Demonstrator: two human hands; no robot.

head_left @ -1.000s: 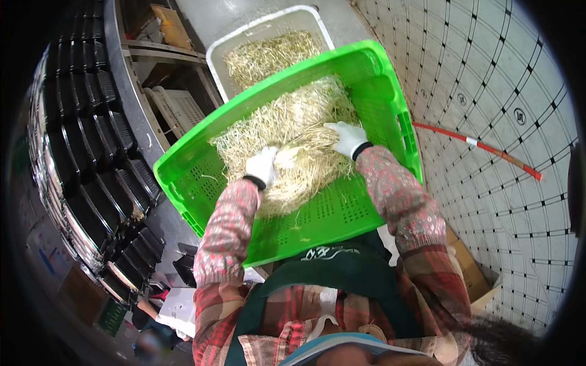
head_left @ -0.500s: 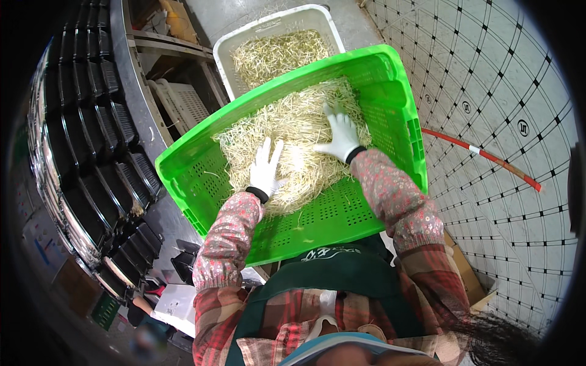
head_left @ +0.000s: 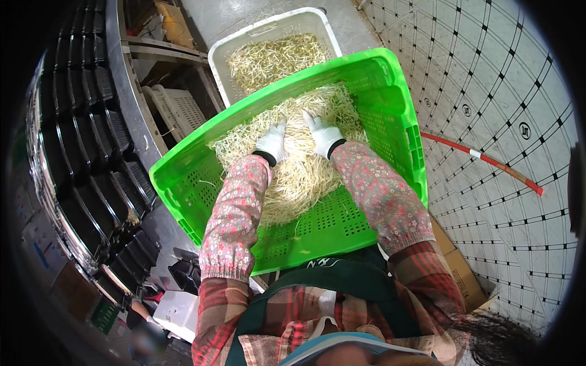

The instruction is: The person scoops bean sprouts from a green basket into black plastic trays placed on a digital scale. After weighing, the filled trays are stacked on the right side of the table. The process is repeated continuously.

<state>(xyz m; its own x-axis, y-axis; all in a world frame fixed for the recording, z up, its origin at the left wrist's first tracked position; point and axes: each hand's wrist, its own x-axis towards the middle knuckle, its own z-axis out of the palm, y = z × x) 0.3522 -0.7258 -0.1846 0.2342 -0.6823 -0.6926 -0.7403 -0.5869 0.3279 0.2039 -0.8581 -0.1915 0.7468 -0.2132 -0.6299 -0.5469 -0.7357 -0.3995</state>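
Observation:
A heap of pale bean sprouts (head_left: 299,189) lies in a large green perforated crate (head_left: 317,235) in front of me. My left hand (head_left: 272,143), in a white glove, is sunk into the middle of the heap, closed round sprouts. Close to its right, my right hand (head_left: 325,135), gloved the same way, also grips into the heap. Both thumbs lie on top, while most of the other fingers are buried. Floral sleeve covers run up both forearms.
Beyond the crate stands a white tub (head_left: 217,61) with more greenish sprouts (head_left: 278,58). Stacked black trays (head_left: 91,140) fill the left side, beside a metal-edged shelf holding white baskets (head_left: 177,110). A red-and-white strip (head_left: 488,163) crosses the tiled floor at right. Another person (head_left: 146,335) is at lower left.
Both hands have come closer together and gone deeper into the heap. Their fingers, spread on top before, are now largely buried. The right hand has moved left and slightly nearer.

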